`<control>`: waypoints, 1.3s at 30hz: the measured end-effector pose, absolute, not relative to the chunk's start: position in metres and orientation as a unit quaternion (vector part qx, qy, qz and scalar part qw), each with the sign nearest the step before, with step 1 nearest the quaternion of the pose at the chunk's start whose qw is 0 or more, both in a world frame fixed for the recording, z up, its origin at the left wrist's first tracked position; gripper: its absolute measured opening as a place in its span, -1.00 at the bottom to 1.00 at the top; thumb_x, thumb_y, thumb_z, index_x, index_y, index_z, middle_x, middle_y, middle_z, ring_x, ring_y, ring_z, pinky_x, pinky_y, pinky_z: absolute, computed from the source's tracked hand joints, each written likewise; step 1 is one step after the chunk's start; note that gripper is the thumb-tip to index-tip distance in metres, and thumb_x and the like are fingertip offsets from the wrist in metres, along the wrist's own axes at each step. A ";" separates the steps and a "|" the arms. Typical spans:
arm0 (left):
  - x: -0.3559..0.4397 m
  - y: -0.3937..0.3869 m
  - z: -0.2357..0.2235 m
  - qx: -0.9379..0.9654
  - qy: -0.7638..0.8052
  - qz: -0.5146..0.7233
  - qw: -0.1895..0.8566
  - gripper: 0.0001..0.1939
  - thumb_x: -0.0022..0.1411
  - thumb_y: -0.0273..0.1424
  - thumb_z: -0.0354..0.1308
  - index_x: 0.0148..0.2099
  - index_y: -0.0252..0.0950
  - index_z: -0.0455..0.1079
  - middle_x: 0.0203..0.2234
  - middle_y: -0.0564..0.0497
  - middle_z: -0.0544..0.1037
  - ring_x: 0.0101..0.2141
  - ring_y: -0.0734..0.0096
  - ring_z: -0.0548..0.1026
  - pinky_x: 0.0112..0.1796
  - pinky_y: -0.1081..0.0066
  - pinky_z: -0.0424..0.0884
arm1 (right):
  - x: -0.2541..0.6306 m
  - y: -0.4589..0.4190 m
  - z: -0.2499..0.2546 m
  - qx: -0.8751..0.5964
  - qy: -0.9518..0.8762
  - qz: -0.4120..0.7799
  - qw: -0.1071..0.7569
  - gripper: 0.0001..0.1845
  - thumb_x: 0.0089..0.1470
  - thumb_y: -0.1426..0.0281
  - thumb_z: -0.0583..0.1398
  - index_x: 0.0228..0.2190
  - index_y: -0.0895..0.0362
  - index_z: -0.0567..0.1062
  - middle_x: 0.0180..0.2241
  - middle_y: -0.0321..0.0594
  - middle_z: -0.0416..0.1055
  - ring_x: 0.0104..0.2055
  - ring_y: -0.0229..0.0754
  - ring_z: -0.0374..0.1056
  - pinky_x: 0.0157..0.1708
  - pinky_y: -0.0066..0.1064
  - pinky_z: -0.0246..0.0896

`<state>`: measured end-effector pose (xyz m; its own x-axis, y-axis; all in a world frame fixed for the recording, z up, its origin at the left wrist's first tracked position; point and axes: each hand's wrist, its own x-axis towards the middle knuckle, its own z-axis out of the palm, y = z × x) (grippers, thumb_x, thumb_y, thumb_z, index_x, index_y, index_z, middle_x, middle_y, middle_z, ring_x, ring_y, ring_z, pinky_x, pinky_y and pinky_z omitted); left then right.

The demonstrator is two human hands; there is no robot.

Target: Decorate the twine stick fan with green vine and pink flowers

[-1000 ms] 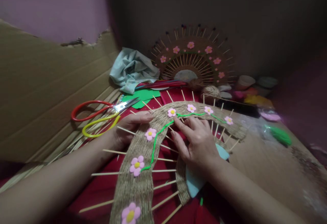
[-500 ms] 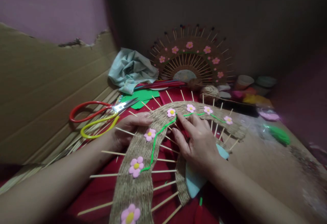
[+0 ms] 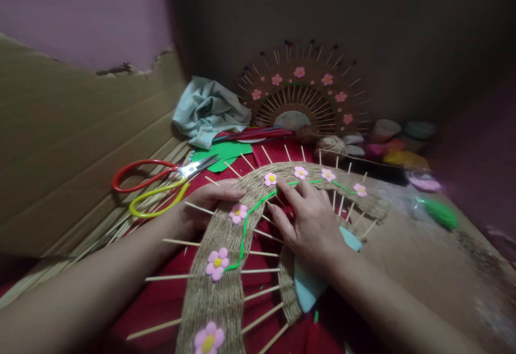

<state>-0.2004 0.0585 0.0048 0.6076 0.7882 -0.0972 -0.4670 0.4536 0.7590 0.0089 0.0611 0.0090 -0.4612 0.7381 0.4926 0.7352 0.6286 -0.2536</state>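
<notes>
- Green strand (image 3: 243, 238): press lightly with the right hand (image 3: 314, 230), forefinger and thumb apart.
- Left hand (image 3: 203, 204) clamped on twine band (image 3: 213, 303), thumb uppermost: hold flat.

Pink, yellow-centred flowers (image 3: 217, 262) and green strand (image 3: 243, 235) on tan, finely striped twine band (image 3: 213, 301)

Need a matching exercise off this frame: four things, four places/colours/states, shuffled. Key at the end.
Things
1. left hand
2. right hand
3. scissors
4. cloth

Places, colours, states
A. pale blue, crumpled
B. index fingertip at the green strand
C. one red handle loop, one yellow
D. at the outer edge of the woven band

Pairs: 1-D, 2-B, 3-C, 4-A
</notes>
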 end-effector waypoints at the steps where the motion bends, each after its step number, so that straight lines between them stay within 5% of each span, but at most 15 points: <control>1: -0.201 0.059 0.004 0.354 0.229 0.383 0.822 -0.60 0.10 -0.51 0.14 0.02 -0.47 0.38 -0.35 -0.14 0.59 -0.33 0.31 0.56 -0.26 0.41 0.47 | 0.009 0.061 0.009 -0.431 -0.854 0.006 0.290 -0.52 0.13 0.24 0.11 0.04 0.18 0.39 -0.26 -0.03 0.35 -0.24 0.03 0.26 -0.22 -0.13 0.18; 12: -0.198 0.059 0.011 0.337 0.200 0.381 0.837 -0.52 0.21 -0.56 0.00 0.20 -0.42 0.20 -0.15 -0.21 0.56 -0.16 0.20 0.55 -0.10 0.28 0.42 | 0.010 0.061 0.009 -0.425 -0.852 0.013 0.305 -0.52 0.12 0.26 0.12 0.03 0.22 0.39 -0.26 -0.03 0.36 -0.24 0.03 0.25 -0.22 -0.13 0.20; 17: -0.199 0.057 0.008 0.307 0.227 0.388 0.839 -0.57 0.23 -0.52 0.02 0.14 -0.55 0.25 -0.21 -0.23 0.58 -0.28 0.28 0.57 -0.19 0.38 0.45 | 0.010 0.062 0.008 -0.420 -0.853 0.013 0.308 -0.52 0.12 0.27 0.12 0.04 0.22 0.40 -0.25 -0.01 0.36 -0.21 0.05 0.26 -0.20 -0.11 0.19; 39: -0.192 0.053 0.017 0.317 0.193 0.393 0.841 -0.71 0.20 -0.51 0.09 -0.04 -0.52 0.42 -0.38 -0.19 0.62 -0.45 0.30 0.58 -0.42 0.46 0.52 | 0.013 0.059 0.008 -0.415 -0.843 0.036 0.342 -0.57 0.13 0.32 0.08 0.00 0.24 0.42 -0.29 -0.01 0.37 -0.28 -0.03 0.25 -0.26 -0.14 0.21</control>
